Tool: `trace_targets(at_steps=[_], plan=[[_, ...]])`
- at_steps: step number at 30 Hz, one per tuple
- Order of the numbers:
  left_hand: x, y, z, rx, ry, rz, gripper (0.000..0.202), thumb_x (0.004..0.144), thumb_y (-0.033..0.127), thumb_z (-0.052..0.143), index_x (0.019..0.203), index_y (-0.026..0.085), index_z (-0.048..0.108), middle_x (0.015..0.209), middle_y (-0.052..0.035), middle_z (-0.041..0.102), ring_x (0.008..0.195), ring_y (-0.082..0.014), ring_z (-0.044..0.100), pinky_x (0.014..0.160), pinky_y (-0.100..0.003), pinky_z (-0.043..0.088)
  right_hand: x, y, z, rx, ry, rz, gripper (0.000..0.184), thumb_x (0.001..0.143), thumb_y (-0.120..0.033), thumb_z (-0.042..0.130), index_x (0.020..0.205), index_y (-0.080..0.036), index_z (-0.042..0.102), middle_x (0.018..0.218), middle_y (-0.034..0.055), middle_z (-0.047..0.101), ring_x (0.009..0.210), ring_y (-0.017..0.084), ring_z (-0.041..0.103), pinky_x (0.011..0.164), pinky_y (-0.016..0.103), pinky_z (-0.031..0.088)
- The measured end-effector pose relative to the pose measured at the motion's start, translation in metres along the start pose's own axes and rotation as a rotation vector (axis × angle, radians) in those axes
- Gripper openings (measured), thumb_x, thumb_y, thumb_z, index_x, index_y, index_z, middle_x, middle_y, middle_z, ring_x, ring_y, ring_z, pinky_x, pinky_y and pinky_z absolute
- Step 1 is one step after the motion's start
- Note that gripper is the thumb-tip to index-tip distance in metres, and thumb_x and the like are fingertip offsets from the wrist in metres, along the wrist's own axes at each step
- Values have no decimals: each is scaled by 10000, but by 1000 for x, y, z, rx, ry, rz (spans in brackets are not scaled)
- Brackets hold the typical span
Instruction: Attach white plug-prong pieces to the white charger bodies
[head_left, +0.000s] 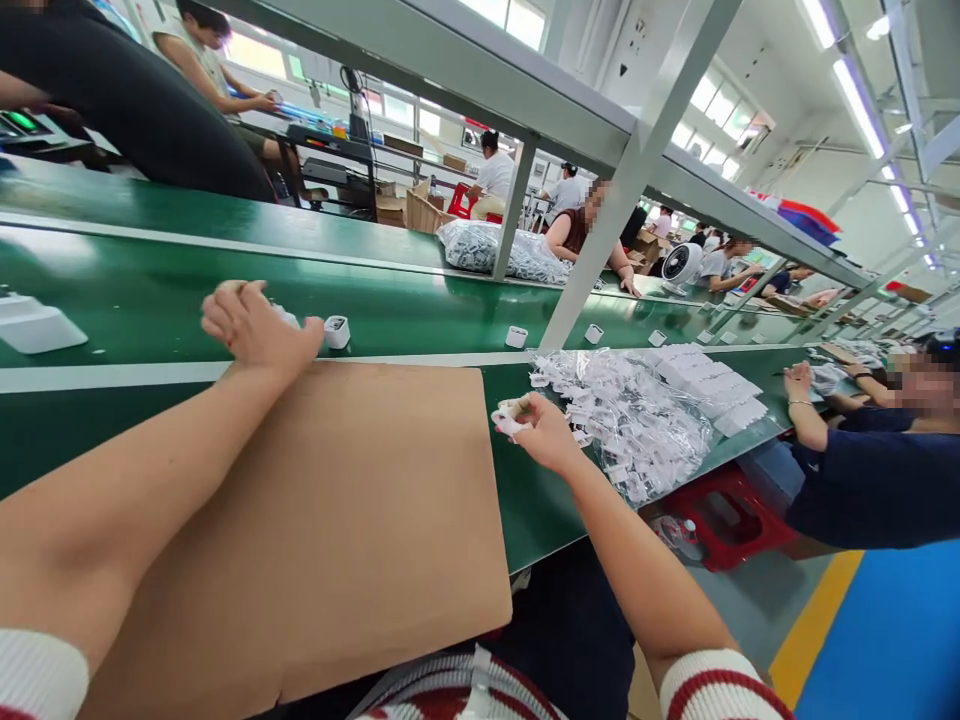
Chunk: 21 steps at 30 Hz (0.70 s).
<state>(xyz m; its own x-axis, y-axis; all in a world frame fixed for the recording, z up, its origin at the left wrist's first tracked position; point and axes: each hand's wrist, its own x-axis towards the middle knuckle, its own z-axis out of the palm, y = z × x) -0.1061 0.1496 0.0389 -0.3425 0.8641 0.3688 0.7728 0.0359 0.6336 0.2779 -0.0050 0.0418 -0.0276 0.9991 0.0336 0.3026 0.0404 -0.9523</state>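
Note:
My left hand [259, 325] reaches over the green conveyor belt [427, 310], its fingers curled round a white plastic housing [285, 315] that is mostly hidden behind the hand. Just right of my thumb, another white housing [337, 332] with a dark opening stands on the belt. My right hand [544, 430] is closed on a small white plastic part [511, 416], above the green table by the right edge of a brown cardboard sheet [360, 510]. Beyond this hand lies a heap of small white parts [645, 430] on clear plastic.
More white housings [516, 336] sit spaced along the belt, with a larger white piece [34, 325] at far left. A slanting metal post [596, 240] rises beside the belt. A full plastic bag [480, 248] lies beyond. A co-worker [877, 460] sits at right near a red stool [731, 520].

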Motion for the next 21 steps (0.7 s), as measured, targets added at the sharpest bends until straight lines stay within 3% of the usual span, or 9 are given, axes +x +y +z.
trace_targets(at_steps=[2,5,7,10,12,15,18,21], plan=[[-7,4,4,51,-35,125,916,920,691,628,1483,11,384,1621,-249,297,1480,-455,217,1190,-598,198,14,-9,10,192,-74,37,439,588,-350,936,841,-215,604,992,41,759,860,196,736,756,321,592],[-10,7,7,103,-205,98,855,901,785,569,1283,21,555,1407,-215,521,1396,-462,287,1141,-598,236,28,-26,23,356,-178,56,450,544,-350,978,844,-197,679,940,35,769,889,189,743,903,360,608],[-10,10,9,94,-234,99,724,943,754,503,1139,68,622,1214,-158,618,1365,-443,313,1137,-593,226,32,-32,31,442,-198,55,472,546,-370,994,868,-201,694,940,28,769,905,183,747,939,374,611],[-23,20,11,54,-206,163,614,957,679,499,1117,114,678,1116,-125,674,1337,-406,382,1130,-548,248,34,-28,38,524,-166,75,641,448,-327,1033,993,-227,709,995,18,771,930,187,751,910,361,619],[-46,31,10,16,-241,210,573,907,673,556,1103,164,732,1089,-116,722,1272,-384,486,1066,-481,335,35,-22,40,535,-161,114,676,425,-338,1033,1018,-219,732,997,33,778,929,193,748,911,356,613],[-101,51,2,-157,-409,289,511,846,702,617,1035,260,793,1069,-83,781,1158,-362,610,955,-411,423,34,-13,41,523,-142,147,552,456,-382,1009,909,-194,757,950,43,779,903,194,734,922,365,600],[-153,64,-6,-289,-547,356,490,861,723,627,1014,292,805,1106,-65,793,1136,-346,633,1014,-434,402,31,-11,42,458,-67,73,462,499,-355,984,886,-213,777,939,23,782,904,192,721,932,373,590],[-176,65,-5,-316,-596,407,510,859,713,648,1096,285,791,1119,-71,784,1129,-337,632,1049,-469,392,24,-13,48,316,-19,-38,381,597,-338,940,937,-231,805,963,23,802,917,205,724,940,378,585]])
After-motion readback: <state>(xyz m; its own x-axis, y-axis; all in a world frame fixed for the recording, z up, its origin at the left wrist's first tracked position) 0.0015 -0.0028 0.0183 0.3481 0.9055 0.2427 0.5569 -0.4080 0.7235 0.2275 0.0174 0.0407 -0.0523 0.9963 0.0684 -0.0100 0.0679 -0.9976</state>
